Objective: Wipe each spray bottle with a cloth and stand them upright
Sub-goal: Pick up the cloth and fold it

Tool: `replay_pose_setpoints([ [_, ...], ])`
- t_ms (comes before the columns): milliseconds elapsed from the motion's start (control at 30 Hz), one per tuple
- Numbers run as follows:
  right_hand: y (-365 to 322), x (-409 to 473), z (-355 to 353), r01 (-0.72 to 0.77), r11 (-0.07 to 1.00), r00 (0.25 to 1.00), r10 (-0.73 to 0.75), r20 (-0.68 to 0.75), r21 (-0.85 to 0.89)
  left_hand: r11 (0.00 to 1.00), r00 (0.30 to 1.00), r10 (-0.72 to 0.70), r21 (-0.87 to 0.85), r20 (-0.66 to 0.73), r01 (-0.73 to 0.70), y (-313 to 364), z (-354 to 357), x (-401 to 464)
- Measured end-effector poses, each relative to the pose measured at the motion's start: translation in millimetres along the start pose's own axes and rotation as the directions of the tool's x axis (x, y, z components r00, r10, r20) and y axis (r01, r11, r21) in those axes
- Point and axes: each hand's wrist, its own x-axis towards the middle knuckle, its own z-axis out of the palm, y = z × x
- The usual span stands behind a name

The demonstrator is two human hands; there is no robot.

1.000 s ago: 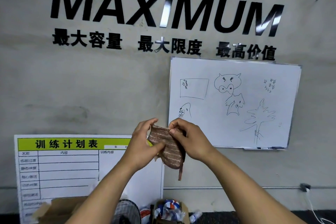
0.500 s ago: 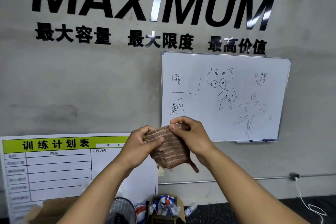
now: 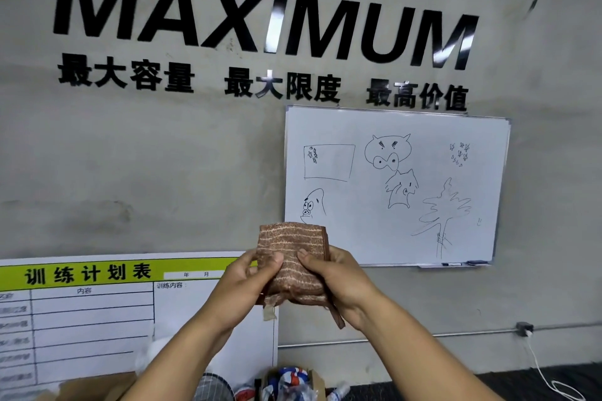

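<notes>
A brown cloth (image 3: 293, 247) with pale stripes is folded into a rough square and held up in front of me at chest height. My left hand (image 3: 244, 283) grips its left edge, thumb pressed on the front. My right hand (image 3: 335, 280) grips its right edge, thumb on the front as well. A loose strip of the cloth hangs below my right palm. No spray bottle is in view.
A grey wall with big black lettering fills the view. A whiteboard (image 3: 397, 185) with doodles hangs at right, a schedule board (image 3: 81, 312) leans at lower left. Cardboard boxes (image 3: 293, 384) with clutter and a racket sit on the floor below. A white cable (image 3: 544, 371) trails at right.
Both hands have folded the hanging cloth into a flatter square and shifted their grip from its top edge to its sides. The camera tilted slightly.
</notes>
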Motion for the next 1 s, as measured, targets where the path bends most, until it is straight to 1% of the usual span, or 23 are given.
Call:
replay_pose_setpoints([
  [67,2,1,-1,-0.003,1.0,1.0,0.002,-0.015,-0.029,1.0,0.999,-0.004,0.019,0.053,0.003,-3,1,-1],
  [100,2,1,-1,0.0,0.998,1.0,-0.001,-0.023,-0.056,1.0,0.998,0.003,0.015,0.056,-0.004,-2,1,-1],
  [233,2,0,-4,0.034,0.982,0.999,-0.035,-0.004,-0.187,0.999,0.998,0.05,-0.006,0.026,-0.05,5,-2,-2],
  [300,-2,-2,-4,0.048,0.973,0.999,-0.048,0.005,-0.226,0.998,0.997,0.07,0.003,0.028,-0.07,9,-5,-2],
  [500,-9,5,-12,0.081,0.955,0.995,-0.063,0.072,-0.285,0.992,0.994,0.111,-0.069,0.019,-0.109,12,-14,-1],
  [600,-12,6,-12,0.107,0.948,0.99,-0.075,0.117,-0.3,0.993,0.992,0.116,-0.041,0.043,-0.114,15,-19,-3],
  [700,-15,6,-11,0.107,0.929,0.99,-0.067,0.123,-0.353,0.994,0.992,0.113,0.003,0.063,-0.113,20,-21,-6],
  [833,-16,4,-12,0.102,0.926,0.99,-0.059,0.128,-0.362,0.994,0.993,0.099,0.034,0.063,-0.101,23,-28,-7],
  [900,-17,2,-12,0.107,0.928,0.989,-0.061,0.137,-0.358,0.996,0.993,0.086,0.012,0.075,-0.087,24,-30,-9],
  [1000,-19,0,-12,0.117,0.93,0.988,-0.075,0.133,-0.348,0.994,0.993,0.054,-0.098,0.106,-0.043,29,-29,-11],
])
